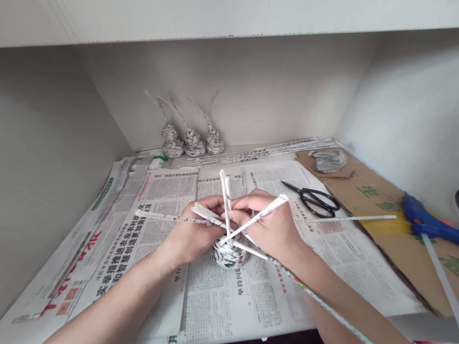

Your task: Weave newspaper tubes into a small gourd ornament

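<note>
A small round woven piece of rolled newspaper [227, 257] sits over the newspaper sheets in front of me, with several paper sticks fanning up and outward from its top. My left hand [194, 236] is closed at its left side, fingers curled around the bases of the sticks. From the right, my right hand [275, 227] pinches at the far side of the same sticks; its fingertips are partly hidden behind them. A long patterned paper strand [341, 317] runs from beneath my right hand along my right forearm to the lower right corner.
Three gourd-shaped woven pieces [194, 144] stand at the back left beside a bundle of thin paper sticks [259, 152]. Black-handled scissors [316, 201] lie to the right. A blue glue gun [436, 225] with a glue stick rests on cardboard [380, 244]; white panels enclose the space.
</note>
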`<state>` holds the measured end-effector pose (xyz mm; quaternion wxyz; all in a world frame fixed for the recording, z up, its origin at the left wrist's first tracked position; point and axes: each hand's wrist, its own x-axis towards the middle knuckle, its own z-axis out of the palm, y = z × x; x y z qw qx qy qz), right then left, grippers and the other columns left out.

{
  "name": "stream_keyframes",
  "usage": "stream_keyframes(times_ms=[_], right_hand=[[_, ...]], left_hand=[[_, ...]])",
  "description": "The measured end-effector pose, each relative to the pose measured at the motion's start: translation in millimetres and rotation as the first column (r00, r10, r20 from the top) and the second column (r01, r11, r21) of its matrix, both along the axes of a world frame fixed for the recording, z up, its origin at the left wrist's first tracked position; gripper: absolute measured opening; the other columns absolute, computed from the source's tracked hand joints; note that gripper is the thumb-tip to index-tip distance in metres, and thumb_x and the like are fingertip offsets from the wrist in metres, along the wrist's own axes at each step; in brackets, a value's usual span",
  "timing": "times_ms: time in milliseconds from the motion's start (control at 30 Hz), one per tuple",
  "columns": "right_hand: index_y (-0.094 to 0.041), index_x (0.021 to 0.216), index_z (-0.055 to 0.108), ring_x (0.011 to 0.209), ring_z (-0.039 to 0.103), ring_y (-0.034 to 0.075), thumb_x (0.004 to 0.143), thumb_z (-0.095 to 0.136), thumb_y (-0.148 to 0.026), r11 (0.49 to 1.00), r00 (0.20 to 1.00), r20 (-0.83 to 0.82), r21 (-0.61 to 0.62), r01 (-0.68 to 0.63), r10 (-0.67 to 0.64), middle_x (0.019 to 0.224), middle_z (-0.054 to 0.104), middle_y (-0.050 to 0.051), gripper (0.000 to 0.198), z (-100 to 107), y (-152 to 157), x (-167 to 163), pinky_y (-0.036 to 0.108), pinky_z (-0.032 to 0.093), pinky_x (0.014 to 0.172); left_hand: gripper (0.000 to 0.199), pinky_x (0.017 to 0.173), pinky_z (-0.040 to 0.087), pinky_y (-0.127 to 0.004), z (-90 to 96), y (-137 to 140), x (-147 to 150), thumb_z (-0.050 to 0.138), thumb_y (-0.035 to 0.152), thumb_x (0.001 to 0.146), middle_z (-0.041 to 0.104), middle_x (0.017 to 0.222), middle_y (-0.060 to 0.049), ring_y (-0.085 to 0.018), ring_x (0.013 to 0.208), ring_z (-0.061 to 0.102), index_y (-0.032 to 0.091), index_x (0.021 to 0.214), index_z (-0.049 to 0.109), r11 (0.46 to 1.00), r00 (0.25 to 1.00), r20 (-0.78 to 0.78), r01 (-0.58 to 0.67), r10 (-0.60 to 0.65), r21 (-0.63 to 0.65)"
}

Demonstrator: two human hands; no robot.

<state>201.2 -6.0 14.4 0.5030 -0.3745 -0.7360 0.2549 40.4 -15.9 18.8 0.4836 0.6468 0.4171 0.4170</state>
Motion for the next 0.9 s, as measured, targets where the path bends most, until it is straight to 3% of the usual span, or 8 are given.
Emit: stream_keyframes(times_ms=[133,233,433,500,600,700,800,900], right_hand=[[-0.026,0.090,0.074,0.070,0.065,0.016,0.081,0.064,-0.030,0.993,0.995,-0.100,-0.117,0.017,-0.029,0.081,0.072,0.002,0.013,2,-5,-4,0.031,0.052,0.067],[-0.024,0.093,0.071,0.069,0.064,0.015,0.084,0.061,-0.034,0.988,0.960,-0.244,-0.105,0.116,-0.139,0.082,0.070,0.002,0.017,7,-7,0,0.029,0.052,0.063],[-0.019,0.067,0.060,0.040,0.043,0.008,0.089,0.052,-0.046,0.943,0.815,-0.474,-0.182,0.280,-0.334,0.049,0.052,-0.003,0.035,11,6,16,0.023,0.035,0.040],[-0.019,0.057,0.054,0.035,0.040,0.008,0.087,0.052,-0.051,0.928,0.823,-0.440,-0.265,0.263,-0.359,0.042,0.047,-0.004,0.044,7,10,18,0.023,0.032,0.037],[-0.018,0.058,0.061,0.040,0.047,0.011,0.081,0.060,-0.051,0.920,0.963,-0.176,-0.370,0.126,-0.203,0.046,0.055,-0.001,0.040,-3,10,18,0.024,0.036,0.040],[-0.020,0.078,0.071,0.055,0.058,0.015,0.080,0.064,-0.045,0.928,0.999,0.035,-0.371,0.014,-0.001,0.066,0.067,0.003,0.027,-13,6,10,0.028,0.045,0.051],[-0.022,0.102,0.068,0.071,0.063,0.016,0.081,0.064,-0.039,0.915,0.998,-0.061,-0.400,-0.054,0.032,0.086,0.069,0.004,0.028,-17,4,2,0.029,0.049,0.062],[-0.024,0.118,0.060,0.076,0.062,0.016,0.079,0.066,-0.037,0.865,0.950,-0.308,-0.464,-0.188,0.041,0.092,0.068,0.005,0.041,-17,4,-3,0.025,0.047,0.057]], left_hand=[[0.033,0.061,0.053,-0.027,0.5,-1,0,0.069,0.016,0.067,0.073,0.085,-0.006,-0.019,0.070,0.068,0.014,0.100,0.066,0.999,1.000,0.017,-0.024,0.024,-0.037],[0.035,0.062,0.053,-0.027,-2.6,3,-4,0.067,0.015,0.067,0.073,0.085,-0.006,-0.019,0.070,0.068,0.014,0.103,0.066,0.995,0.995,0.037,-0.094,0.095,-0.030],[0.034,0.062,0.052,-0.028,-4.4,16,-18,0.067,0.018,0.068,0.072,0.079,-0.005,-0.019,0.070,0.067,0.013,0.101,0.068,0.972,0.971,0.044,-0.234,0.234,0.000],[0.029,0.064,0.052,-0.028,-4.7,20,-22,0.068,0.018,0.067,0.072,0.077,-0.005,-0.019,0.070,0.067,0.013,0.096,0.069,0.959,0.958,0.048,-0.284,0.284,0.004],[0.025,0.064,0.051,-0.027,-7.2,25,-25,0.066,0.015,0.066,0.072,0.075,-0.003,-0.017,0.068,0.066,0.014,0.091,0.070,0.937,0.933,0.100,-0.349,0.346,0.012],[0.022,0.064,0.050,-0.026,-9.0,27,-26,0.065,0.013,0.064,0.070,0.071,-0.001,-0.016,0.067,0.065,0.014,0.086,0.070,0.930,0.919,0.156,-0.368,0.363,0.005],[0.022,0.062,0.049,-0.025,-8.2,26,-25,0.067,0.013,0.062,0.070,0.071,-0.001,-0.016,0.066,0.065,0.014,0.084,0.069,0.944,0.925,0.189,-0.328,0.330,-0.042],[0.023,0.061,0.049,-0.024,-7.3,23,-22,0.067,0.012,0.062,0.071,0.072,-0.002,-0.016,0.064,0.064,0.014,0.084,0.070,0.958,0.941,0.180,-0.282,0.288,-0.059]])
